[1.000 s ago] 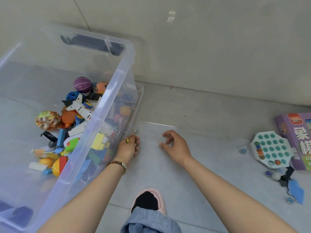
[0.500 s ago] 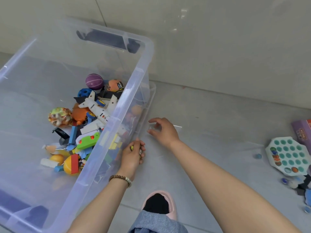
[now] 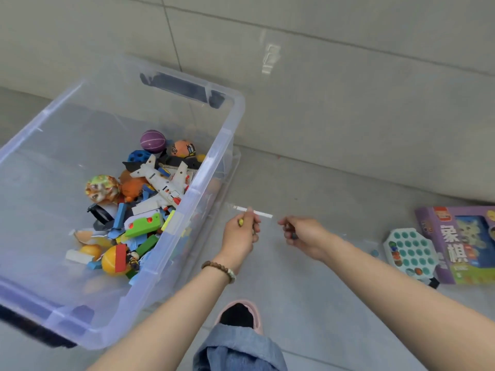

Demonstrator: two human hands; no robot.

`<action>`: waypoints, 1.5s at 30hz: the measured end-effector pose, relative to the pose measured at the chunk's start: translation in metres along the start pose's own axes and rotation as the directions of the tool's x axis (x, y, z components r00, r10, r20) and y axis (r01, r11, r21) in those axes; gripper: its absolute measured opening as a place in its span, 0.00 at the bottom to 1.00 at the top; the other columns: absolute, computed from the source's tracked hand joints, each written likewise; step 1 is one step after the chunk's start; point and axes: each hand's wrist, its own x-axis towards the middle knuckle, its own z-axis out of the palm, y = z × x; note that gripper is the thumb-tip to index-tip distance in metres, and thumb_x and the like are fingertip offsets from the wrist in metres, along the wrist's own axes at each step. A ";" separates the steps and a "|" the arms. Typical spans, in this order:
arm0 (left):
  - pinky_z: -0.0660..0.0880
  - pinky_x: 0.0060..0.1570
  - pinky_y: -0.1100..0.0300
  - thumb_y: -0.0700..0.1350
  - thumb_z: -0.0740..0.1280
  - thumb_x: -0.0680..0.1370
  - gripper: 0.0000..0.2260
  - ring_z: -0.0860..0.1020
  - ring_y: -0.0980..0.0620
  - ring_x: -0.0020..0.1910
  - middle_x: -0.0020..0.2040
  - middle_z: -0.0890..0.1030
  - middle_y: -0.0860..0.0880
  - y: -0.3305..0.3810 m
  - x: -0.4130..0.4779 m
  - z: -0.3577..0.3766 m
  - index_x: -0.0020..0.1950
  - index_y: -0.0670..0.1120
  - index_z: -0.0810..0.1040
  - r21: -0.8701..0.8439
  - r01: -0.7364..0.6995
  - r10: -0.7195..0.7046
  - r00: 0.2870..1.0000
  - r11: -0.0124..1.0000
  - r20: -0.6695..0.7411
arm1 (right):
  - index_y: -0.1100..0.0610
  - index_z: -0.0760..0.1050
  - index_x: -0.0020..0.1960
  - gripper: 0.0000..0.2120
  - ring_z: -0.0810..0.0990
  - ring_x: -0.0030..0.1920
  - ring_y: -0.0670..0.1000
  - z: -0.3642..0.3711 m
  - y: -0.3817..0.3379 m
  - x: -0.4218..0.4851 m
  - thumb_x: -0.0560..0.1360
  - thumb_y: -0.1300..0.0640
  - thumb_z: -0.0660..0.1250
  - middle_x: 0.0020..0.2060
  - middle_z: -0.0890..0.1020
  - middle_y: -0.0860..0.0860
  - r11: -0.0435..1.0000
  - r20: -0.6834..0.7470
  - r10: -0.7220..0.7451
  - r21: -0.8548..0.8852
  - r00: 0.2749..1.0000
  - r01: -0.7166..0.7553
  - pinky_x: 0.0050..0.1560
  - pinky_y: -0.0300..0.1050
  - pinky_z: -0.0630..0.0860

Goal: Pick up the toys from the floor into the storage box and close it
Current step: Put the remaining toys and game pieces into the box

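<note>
Grey floor tiles fill the scene, and nearest the camera a denim-clad knee [image 3: 238, 349] and a pink slipper [image 3: 238, 313] rest on them. Beyond these, both forearms reach out over a clear lid [image 3: 263, 215] that seems to lie flat on the floor, told mostly by its bright edge. The left hand [image 3: 239, 238] has its fingers curled and pinches a yellow marble [image 3: 241, 223]. The right hand [image 3: 304, 236] is curled round a small dark piece [image 3: 293, 235], likely another marble, though too little shows to be sure. Just left of the left hand stands the storage box [image 3: 203, 180], open, with a heap of toys in its right half and a white toy plane [image 3: 160, 183] on top. Well to the right lie a teal peg board [image 3: 409, 253], a loose marble [image 3: 374, 253] and a purple game box [image 3: 460, 245], near the wall. The step in hand looks like gathering marbles. Next, both hands need to swing left over the rim and let go. The 3 things on the right wait to be fetched before the lid goes on.
</note>
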 end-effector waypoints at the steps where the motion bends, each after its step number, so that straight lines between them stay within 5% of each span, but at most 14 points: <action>1: 0.54 0.20 0.70 0.49 0.56 0.81 0.16 0.62 0.59 0.18 0.28 0.69 0.52 0.018 -0.007 0.003 0.34 0.48 0.70 -0.009 -0.023 0.023 0.999 1.000 0.026 | 0.60 0.69 0.36 0.17 0.62 0.29 0.48 -0.004 -0.016 -0.020 0.81 0.62 0.51 0.30 0.66 0.53 0.996 0.031 -0.008 0.094 0.999 0.005 0.26 0.36 0.60; 7: 0.54 0.18 0.71 0.50 0.57 0.81 0.14 0.63 0.60 0.20 0.30 0.70 0.52 0.129 -0.063 -0.034 0.37 0.48 0.71 -0.143 -0.209 0.214 0.977 0.967 0.020 | 0.62 0.70 0.39 0.16 0.73 0.31 0.49 0.044 -0.119 -0.119 0.82 0.60 0.51 0.33 0.72 0.55 0.951 0.211 -0.185 0.283 0.960 0.122 0.30 0.36 0.74; 11: 0.65 0.20 0.67 0.48 0.59 0.81 0.12 0.68 0.56 0.26 0.35 0.73 0.49 0.163 -0.088 -0.108 0.40 0.45 0.74 -0.058 -0.242 0.232 0.962 0.969 -0.141 | 0.63 0.73 0.47 0.12 0.76 0.44 0.54 0.115 -0.142 -0.162 0.81 0.55 0.56 0.44 0.74 0.57 0.956 0.336 -0.181 0.281 0.924 0.086 0.51 0.43 0.76; 14: 0.77 0.45 0.58 0.45 0.59 0.81 0.08 0.76 0.49 0.42 0.54 0.75 0.44 0.160 -0.095 -0.158 0.53 0.42 0.73 -0.148 -0.047 0.026 0.990 0.988 -0.138 | 0.64 0.63 0.70 0.22 0.67 0.69 0.59 0.149 -0.135 -0.176 0.81 0.51 0.55 0.67 0.68 0.59 0.958 0.352 -0.156 0.281 0.923 0.055 0.69 0.48 0.64; 16: 0.69 0.63 0.47 0.46 0.58 0.81 0.16 0.71 0.43 0.64 0.70 0.67 0.43 0.156 -0.099 -0.182 0.68 0.44 0.67 -0.044 0.063 -0.067 0.995 0.997 -0.080 | 0.63 0.56 0.74 0.26 0.58 0.74 0.57 0.155 -0.129 -0.179 0.81 0.51 0.54 0.74 0.60 0.58 0.955 0.365 -0.179 0.288 0.914 0.072 0.73 0.49 0.59; 18: 0.61 0.69 0.43 0.48 0.55 0.82 0.21 0.58 0.42 0.74 0.76 0.56 0.45 0.157 -0.105 -0.192 0.75 0.47 0.58 0.083 0.106 -0.106 0.994 0.991 -0.001 | 0.61 0.57 0.74 0.25 0.58 0.74 0.57 0.149 -0.125 -0.180 0.81 0.51 0.55 0.74 0.59 0.58 0.960 0.375 -0.195 0.262 0.906 0.098 0.72 0.49 0.59; 25: 0.69 0.65 0.52 0.46 0.66 0.78 0.21 0.73 0.47 0.64 0.66 0.73 0.47 0.177 -0.112 -0.142 0.70 0.47 0.69 0.323 -0.126 0.087 0.987 0.938 0.134 | 0.57 0.71 0.63 0.15 0.74 0.57 0.54 0.043 -0.117 -0.178 0.78 0.56 0.63 0.63 0.72 0.54 0.980 0.269 -0.197 0.035 0.943 0.195 0.59 0.46 0.71; 33: 0.73 0.45 0.65 0.44 0.66 0.77 0.15 0.76 0.50 0.52 0.57 0.76 0.48 0.141 -0.105 0.056 0.64 0.45 0.72 0.485 -0.270 0.021 0.889 0.832 0.458 | 0.56 0.70 0.65 0.18 0.75 0.59 0.52 -0.186 -0.051 -0.182 0.75 0.58 0.67 0.63 0.75 0.53 0.961 -0.083 -0.177 -0.231 0.981 0.154 0.57 0.44 0.70; 39: 0.73 0.41 0.62 0.46 0.67 0.77 0.19 0.76 0.51 0.46 0.57 0.76 0.46 0.039 -0.069 0.195 0.66 0.43 0.71 0.740 -0.409 -0.168 0.807 0.534 0.567 | 0.55 0.70 0.66 0.24 0.74 0.59 0.51 -0.299 0.057 -0.157 0.72 0.56 0.71 0.61 0.75 0.51 0.965 -0.235 -0.017 -0.257 0.972 -0.045 0.58 0.46 0.73; 42: 0.70 0.56 0.59 0.48 0.67 0.76 0.23 0.73 0.46 0.61 0.66 0.71 0.44 -0.010 -0.044 0.235 0.70 0.45 0.67 0.817 -0.502 -0.212 0.798 0.285 0.565 | 0.55 0.70 0.65 0.24 0.73 0.59 0.51 -0.325 0.103 -0.128 0.71 0.55 0.72 0.60 0.73 0.51 0.980 -0.248 0.033 -0.182 0.968 -0.080 0.55 0.45 0.73; 45: 0.67 0.64 0.57 0.48 0.69 0.75 0.28 0.70 0.44 0.65 0.69 0.65 0.42 -0.048 -0.014 0.254 0.72 0.45 0.63 0.836 -0.539 -0.162 0.820 0.104 0.549 | 0.55 0.71 0.64 0.25 0.73 0.58 0.50 -0.341 0.136 -0.097 0.70 0.54 0.74 0.60 0.72 0.52 0.993 -0.294 0.017 -0.107 0.956 -0.050 0.53 0.44 0.72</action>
